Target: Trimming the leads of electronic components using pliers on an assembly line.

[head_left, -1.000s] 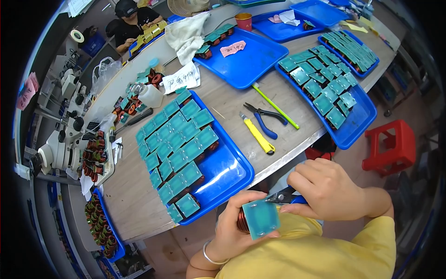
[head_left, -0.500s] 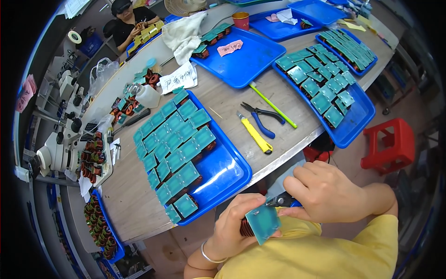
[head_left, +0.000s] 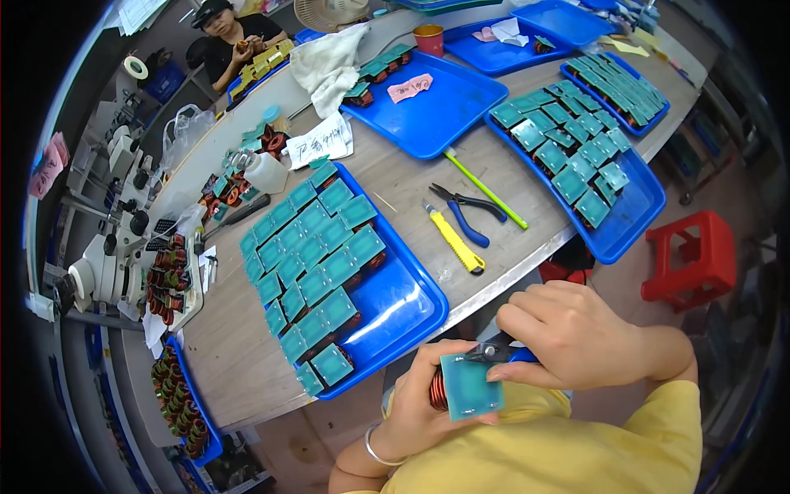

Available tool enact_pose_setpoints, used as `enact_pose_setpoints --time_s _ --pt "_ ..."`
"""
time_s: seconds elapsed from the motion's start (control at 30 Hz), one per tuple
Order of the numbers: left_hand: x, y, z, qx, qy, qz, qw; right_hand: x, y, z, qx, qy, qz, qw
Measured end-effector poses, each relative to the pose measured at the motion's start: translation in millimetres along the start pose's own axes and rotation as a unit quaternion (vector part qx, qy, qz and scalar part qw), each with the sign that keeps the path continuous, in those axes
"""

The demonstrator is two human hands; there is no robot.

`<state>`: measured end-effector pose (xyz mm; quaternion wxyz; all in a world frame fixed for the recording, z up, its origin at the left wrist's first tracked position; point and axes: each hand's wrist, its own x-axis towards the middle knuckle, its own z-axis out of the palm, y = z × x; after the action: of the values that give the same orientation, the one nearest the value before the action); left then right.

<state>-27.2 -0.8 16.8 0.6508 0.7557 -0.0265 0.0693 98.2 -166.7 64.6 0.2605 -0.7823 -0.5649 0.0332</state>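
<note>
Held in front of me in my left hand [head_left: 405, 416] is a copper-wound toroidal coil [head_left: 439, 390] with a square green circuit board [head_left: 473, 385] on it. The board's flat face is turned up, with small solder points near its edges. My right hand [head_left: 572, 333] is closed around blue-handled wire cutters [head_left: 497, 352], whose jaws lie at the board's upper edge. Whether the jaws grip a lead is too small to tell. Fingers of my left hand wrap behind the coil and are partly hidden.
A blue tray [head_left: 403, 309] of board-topped coils stands on the table ahead. Beside it lie a yellow utility knife [head_left: 455, 241], pliers [head_left: 465, 214] and a green stick [head_left: 490, 193]. Another filled blue tray [head_left: 629, 235] overhangs the edge near a red stool [head_left: 691, 259]. A co-worker [head_left: 234, 41] sits opposite.
The coil and board have turned in my left hand, so the board lies squarer to view. My right hand has shifted slightly left, with the cutters' jaws now over the board's upper edge.
</note>
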Motion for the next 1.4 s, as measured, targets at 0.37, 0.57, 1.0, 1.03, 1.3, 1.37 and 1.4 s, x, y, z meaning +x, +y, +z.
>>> enact_pose_setpoints --time_s 0.37,0.57,1.0,1.03,1.3,1.37,1.4 --pt "8 -1 0 0.037 0.004 0.104 0.994 -3 -3 -1 -0.026 0.0 0.003 1.0" --pt "8 -1 1 0.043 -0.004 0.113 0.993 -3 -5 -2 -0.034 -0.007 0.003 0.999" --pt "10 5 -1 0.116 -0.019 0.137 0.984 -4 -9 -4 -0.044 -0.011 -0.001 0.999" --pt "10 5 -1 0.116 -0.02 0.137 0.984 -4 -9 -4 -0.044 -0.011 -0.001 0.999" --pt "11 4 -2 0.093 -0.02 0.114 0.989 -4 -5 -2 -0.029 -0.022 0.008 0.999" --pt "8 -1 -1 -0.064 -0.01 0.045 0.997 -6 -1 -7 0.006 0.002 0.001 1.0" --pt "7 -4 0 -0.219 0.002 -0.025 0.975 -7 3 -9 0.042 0.025 -0.008 0.999"
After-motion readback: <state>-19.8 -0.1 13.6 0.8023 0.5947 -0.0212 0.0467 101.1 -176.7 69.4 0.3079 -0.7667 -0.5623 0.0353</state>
